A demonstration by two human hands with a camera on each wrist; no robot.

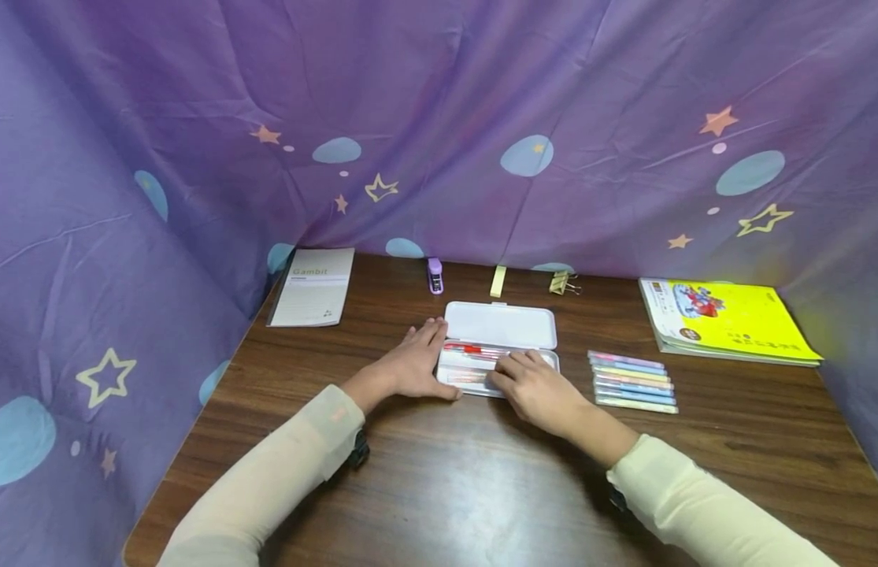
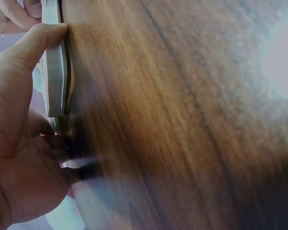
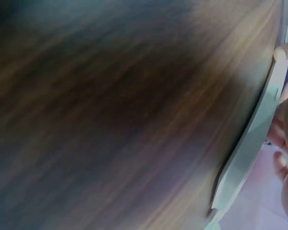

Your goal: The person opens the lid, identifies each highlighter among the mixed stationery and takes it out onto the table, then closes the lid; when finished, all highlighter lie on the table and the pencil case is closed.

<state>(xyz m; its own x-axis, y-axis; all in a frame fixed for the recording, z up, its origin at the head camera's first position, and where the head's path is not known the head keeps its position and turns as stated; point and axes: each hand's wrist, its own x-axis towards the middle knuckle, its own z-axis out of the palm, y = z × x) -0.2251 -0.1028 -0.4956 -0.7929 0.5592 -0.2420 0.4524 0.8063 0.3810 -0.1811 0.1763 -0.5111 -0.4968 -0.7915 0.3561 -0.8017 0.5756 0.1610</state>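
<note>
A white pencil case lies with its lid folded back on the table. Red pens lie along its back part, and slim, pale items lie in the front part. My left hand holds the left end of the case, thumb at the front edge and fingers along the side; the left wrist view shows this thumb against the case's front wall. My right hand reaches over the right half of the case with bent fingers dipping inside. I cannot tell whether those fingers pinch anything; the palm hides them.
A row of several coloured pens lies right of the case. Behind stand a purple stapler, a yellow strip and a binder clip. A notebook lies far left, yellow books far right.
</note>
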